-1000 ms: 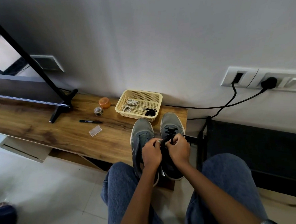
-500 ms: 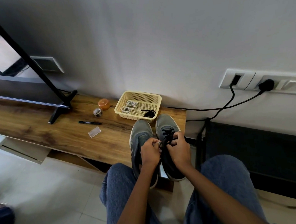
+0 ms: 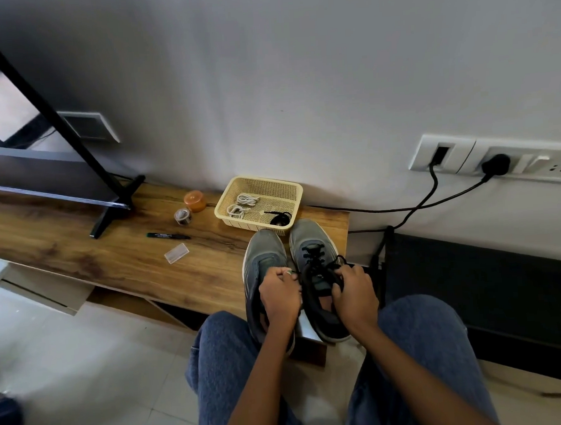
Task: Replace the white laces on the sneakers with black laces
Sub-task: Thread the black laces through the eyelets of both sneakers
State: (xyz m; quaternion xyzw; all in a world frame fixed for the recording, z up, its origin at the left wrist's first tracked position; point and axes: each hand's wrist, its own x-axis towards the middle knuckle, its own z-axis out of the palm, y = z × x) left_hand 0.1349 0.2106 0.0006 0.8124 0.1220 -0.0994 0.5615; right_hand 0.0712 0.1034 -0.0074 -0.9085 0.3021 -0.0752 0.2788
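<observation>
Two grey sneakers stand side by side at the right end of the wooden bench (image 3: 117,258). The right sneaker (image 3: 310,240) carries a black lace (image 3: 313,256) through its eyelets. My left hand (image 3: 279,297) and my right hand (image 3: 356,294) each grip one end of that lace, pulled apart over the shoe's tongue. The left sneaker (image 3: 263,249) shows no lace and is partly hidden under my left hand. Behind the shoes a cream basket (image 3: 296,191) holds coiled white laces (image 3: 241,206) and a second black lace (image 3: 279,219).
On the bench lie a black marker (image 3: 167,235), a small clear plastic piece (image 3: 176,253), a tape roll (image 3: 182,216) and an orange lid (image 3: 194,200). A TV stand leg (image 3: 118,206) sits left. Black cables (image 3: 413,206) hang from wall sockets at right. My knees flank the bench edge.
My hands have moved apart, the right one outward to the right, drawing the black lace ends wider over the right sneaker.
</observation>
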